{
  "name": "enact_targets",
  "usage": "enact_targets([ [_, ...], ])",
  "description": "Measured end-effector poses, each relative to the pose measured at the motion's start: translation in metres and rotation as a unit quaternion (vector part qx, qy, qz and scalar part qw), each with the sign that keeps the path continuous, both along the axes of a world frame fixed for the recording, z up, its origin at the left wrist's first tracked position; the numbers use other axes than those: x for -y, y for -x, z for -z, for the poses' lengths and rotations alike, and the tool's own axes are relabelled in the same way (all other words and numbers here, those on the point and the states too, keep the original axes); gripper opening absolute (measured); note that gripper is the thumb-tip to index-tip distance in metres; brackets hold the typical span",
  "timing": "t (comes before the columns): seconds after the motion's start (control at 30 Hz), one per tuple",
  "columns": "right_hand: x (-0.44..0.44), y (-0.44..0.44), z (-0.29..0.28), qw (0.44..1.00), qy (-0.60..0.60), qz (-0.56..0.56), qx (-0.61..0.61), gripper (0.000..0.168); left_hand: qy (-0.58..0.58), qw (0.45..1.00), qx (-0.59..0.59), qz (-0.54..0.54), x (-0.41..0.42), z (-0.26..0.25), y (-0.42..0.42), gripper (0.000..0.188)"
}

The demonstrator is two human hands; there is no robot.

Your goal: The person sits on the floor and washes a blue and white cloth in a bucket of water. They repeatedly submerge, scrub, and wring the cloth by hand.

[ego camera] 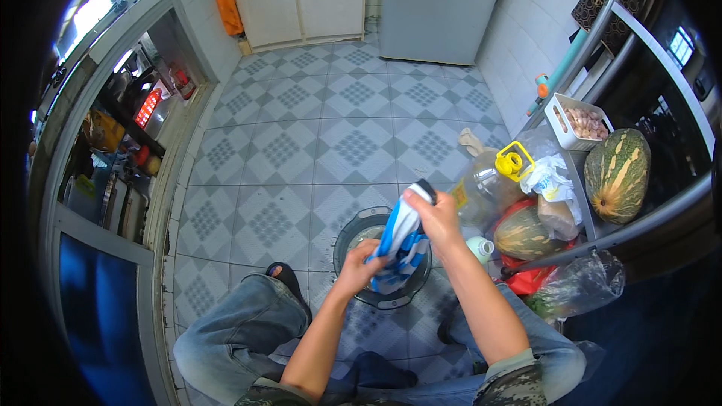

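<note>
A wet-looking blue, white and dark cloth (399, 248) is stretched between my hands over a round grey-green plastic basin (342, 237) on the tiled floor. My right hand (439, 217) grips its upper end, which has a dark edge. Lower down and to the left, my left hand (359, 265) pinches the cloth's side. The cloth's lower part hangs inside the basin, and it hides much of what the basin holds. Some pale, cloudy liquid shows at the basin's back.
Right of the basin stand an uncapped pale green bottle (480, 248) and a large clear jug with a yellow cap (509, 163). A metal rack (586, 197) beside them bears a pumpkin (617, 175) and a white basket of garlic (581, 124). My sandalled foot (290, 285) is at the left.
</note>
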State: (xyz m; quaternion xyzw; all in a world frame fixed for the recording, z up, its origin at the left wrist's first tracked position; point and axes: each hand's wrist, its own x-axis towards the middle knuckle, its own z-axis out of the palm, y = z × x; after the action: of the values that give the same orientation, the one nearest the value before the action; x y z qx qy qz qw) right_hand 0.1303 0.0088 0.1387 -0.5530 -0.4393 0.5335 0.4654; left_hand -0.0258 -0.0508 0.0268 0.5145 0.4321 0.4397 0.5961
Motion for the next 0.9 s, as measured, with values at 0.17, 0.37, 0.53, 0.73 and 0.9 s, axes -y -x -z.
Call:
enact_targets([
  [0.17, -0.002, -0.012, 0.068, 0.985, 0.051, 0.089, -0.142, 0.013, 0.215, 0.894, 0.394, -0.013, 0.0, 0.008, -0.006, 0.043],
  [0.37, 0.081, 0.065, 0.084, 0.899, -0.344, -0.102, 0.25, 0.015, 0.294, 0.797, 0.527, -0.034, 0.003, 0.056, -0.014, 0.018],
  [0.53, 0.043, 0.047, 0.107, 0.873, -0.366, -0.061, 0.316, 0.035, 0.388, 0.872, 0.159, -0.253, 0.014, 0.007, -0.039, 0.03],
  [0.73, 0.066, 0.067, 0.089, 0.893, -0.383, -0.04, 0.231, 0.022, 0.121, 0.916, 0.335, -0.186, 0.024, 0.054, -0.032, 0.039],
  [0.9, 0.041, 0.032, 0.143, 0.89, -0.298, -0.059, 0.341, 0.027, 0.441, 0.879, 0.049, -0.176, 0.003, 0.036, -0.031, 0.039],
])
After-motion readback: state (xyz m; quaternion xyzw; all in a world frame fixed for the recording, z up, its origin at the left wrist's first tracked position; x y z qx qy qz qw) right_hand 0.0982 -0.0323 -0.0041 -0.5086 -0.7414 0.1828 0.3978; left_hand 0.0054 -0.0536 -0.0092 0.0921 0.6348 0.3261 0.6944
